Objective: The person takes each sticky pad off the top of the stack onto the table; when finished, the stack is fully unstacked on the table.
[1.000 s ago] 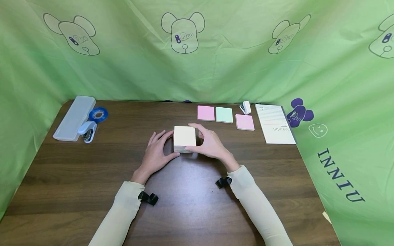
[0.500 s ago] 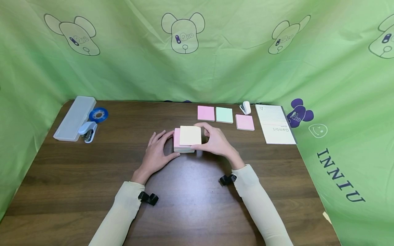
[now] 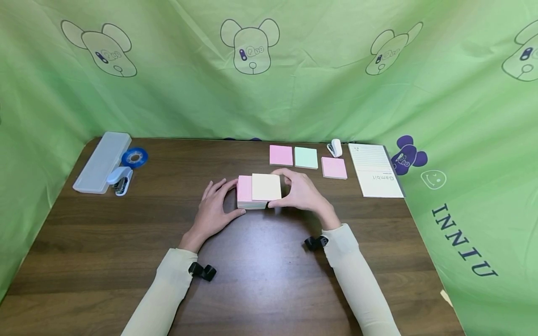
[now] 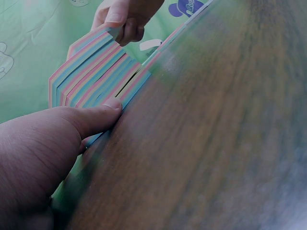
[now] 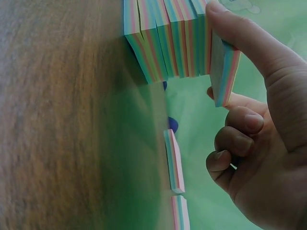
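A stack of sticky note pads (image 3: 244,191) stands at the middle of the table, pink on top where it shows. In the left wrist view its sides (image 4: 96,72) are striped in several colours. My left hand (image 3: 214,205) grips the stack's left side, thumb at the front corner and fingers behind. Between thumb and index finger, my right hand (image 3: 303,192) pinches a cream-topped sticky note pad (image 3: 266,187). That pad overhangs the stack's right side, and in the right wrist view the held pad (image 5: 226,74) tilts away from the stack.
Behind the stack to the right lie two pink pads (image 3: 280,155) (image 3: 334,168), a mint pad (image 3: 306,157), a white stapler (image 3: 335,148) and a notepad (image 3: 375,170). On the left are a plastic case (image 3: 102,162), blue tape (image 3: 134,157) and a blue stapler (image 3: 120,179).
My right hand has slid the cream-topped pad rightward off the top of the stack, uncovering the pink pad beneath. My left hand has stayed in place at the stack.
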Motion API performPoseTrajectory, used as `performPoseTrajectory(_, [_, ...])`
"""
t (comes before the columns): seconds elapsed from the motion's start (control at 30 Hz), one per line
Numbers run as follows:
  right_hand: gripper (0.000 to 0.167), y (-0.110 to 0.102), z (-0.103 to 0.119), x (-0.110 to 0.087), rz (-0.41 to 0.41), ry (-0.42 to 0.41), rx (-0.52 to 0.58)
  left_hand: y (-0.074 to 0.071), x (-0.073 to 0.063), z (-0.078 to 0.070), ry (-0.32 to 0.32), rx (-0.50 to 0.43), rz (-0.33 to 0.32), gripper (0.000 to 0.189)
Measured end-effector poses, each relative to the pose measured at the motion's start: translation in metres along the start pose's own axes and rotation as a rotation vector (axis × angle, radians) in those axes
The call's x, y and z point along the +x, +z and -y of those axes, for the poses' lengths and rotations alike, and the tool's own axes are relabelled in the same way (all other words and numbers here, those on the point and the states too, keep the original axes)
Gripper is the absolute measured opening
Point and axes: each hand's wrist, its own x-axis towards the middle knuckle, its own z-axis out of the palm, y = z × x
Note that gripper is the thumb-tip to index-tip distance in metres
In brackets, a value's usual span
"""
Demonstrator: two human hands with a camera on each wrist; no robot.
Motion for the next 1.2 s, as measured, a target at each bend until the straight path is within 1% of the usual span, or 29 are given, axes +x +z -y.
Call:
performPoseTrajectory(0.1, [0.081,-0.001,0.0,-0.001,0.017,0.008,-0.009,0.0,0.0,0.0,0.0,-0.002,0.001,0.093])
performPoseTrajectory(0.23, [0.079,-0.002,-0.002,-0.001,0.02,0.005,0.008,0.0,0.0,-0.001,-0.006,-0.006,0.001,0.093])
performPoseTrajectory(0.37, [0.076,-0.002,-0.006,-0.001,0.002,-0.01,0.042,0.001,0.0,0.0,-0.01,-0.003,0.001,0.093])
performPoseTrajectory(0.57, [0.071,-0.005,-0.013,-0.001,-0.048,-0.037,0.077,0.001,0.0,0.001,-0.004,-0.002,-0.003,0.093])
performPoseTrajectory(0.77, [0.072,-0.013,-0.022,-0.002,-0.082,-0.017,0.113,0.001,0.0,0.0,-0.002,-0.006,-0.005,0.093])
performPoseTrajectory(1.0, [0.069,-0.021,-0.038,-0.005,-0.116,0.02,0.212,0.001,0.0,0.0,-0.002,-0.011,-0.005,0.093])
performPoseTrajectory(1.2, [0.071,-0.023,-0.051,-0.005,-0.133,0.041,0.21,0.001,0.0,0.0,0.002,-0.013,-0.007,0.093])
